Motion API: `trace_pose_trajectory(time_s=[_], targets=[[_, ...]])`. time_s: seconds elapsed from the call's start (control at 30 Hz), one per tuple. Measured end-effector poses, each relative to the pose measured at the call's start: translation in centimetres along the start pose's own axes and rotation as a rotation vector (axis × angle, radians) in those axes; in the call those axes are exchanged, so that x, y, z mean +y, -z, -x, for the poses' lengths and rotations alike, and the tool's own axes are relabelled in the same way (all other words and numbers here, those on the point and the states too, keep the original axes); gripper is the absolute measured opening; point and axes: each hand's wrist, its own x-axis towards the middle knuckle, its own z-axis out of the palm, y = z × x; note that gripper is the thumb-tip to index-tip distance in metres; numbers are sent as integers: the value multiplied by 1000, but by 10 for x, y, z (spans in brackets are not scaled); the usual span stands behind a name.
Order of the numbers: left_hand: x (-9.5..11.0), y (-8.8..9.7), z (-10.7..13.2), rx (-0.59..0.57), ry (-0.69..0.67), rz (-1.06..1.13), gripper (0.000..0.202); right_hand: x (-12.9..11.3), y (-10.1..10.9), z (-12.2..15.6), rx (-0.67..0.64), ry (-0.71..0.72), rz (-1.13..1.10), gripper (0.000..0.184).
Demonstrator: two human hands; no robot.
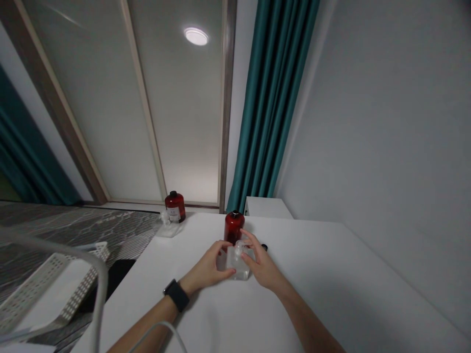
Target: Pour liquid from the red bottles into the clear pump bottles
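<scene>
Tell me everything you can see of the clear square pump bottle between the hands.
The clear square pump bottle looks like glass or clear plastic, with a transparent body and clear pump head on top. It stands upright on the white table, between the left hand and right hand, whose fingers curve around it, in front of a red bottle.

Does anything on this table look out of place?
Slightly: a small black piece lies loose on the white table beside the right hand, apart from the clear pump bottle held by that hand and the left hand, so it looks stray. I cannot tell what it is.
</scene>
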Motion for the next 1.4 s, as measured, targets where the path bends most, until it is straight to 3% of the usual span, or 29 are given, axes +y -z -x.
trace_pose_trajectory(time_s=[0.4, 0.7, 0.87, 1.1, 1.4], targets=[[-5, -1, -1, -8, -8, -27, 56, -1, -14, 0, 149, -26, 68, 62], [0, 2, -2, -24, -15, 0, 53, -6, -4, -1, 31, -34, 7, 63], [-1, 2, -2, -29, -8, 6, 53, 1, -2, 0, 55, -5, 64, 67], [-3, 2, -3, -36, -5, 7, 53, 9, 3, 0, -2, 0, -103, 79], [0, 3, -3, -28, -10, -26, 54, 4, 4, 0, 49, -29, -141, 70]])
